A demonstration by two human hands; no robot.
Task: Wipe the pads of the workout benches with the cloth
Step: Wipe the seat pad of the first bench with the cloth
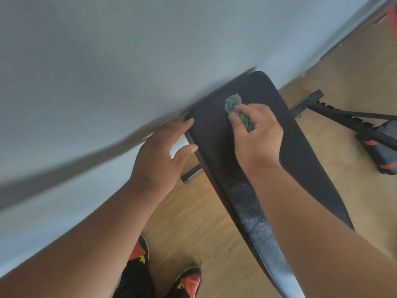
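Observation:
A long black bench pad (217,160) runs from the bottom right up to the wall at the centre. A crumpled grey-green cloth (233,103) lies on the pad's upper part, and my right hand (257,136) grips it, pressing it against the pad. My left hand (159,151) is at the pad's left edge, fingertips and thumb touching the rim, fingers fairly straight. The lower stretch of the pad shines in the light.
A pale wall (107,61) stands close behind the pad's top end. A black and red bench frame (373,143) lies on the wooden floor (193,222) at the right. A black tube end (190,176) pokes out under the pad. My shoes (189,282) are at the bottom.

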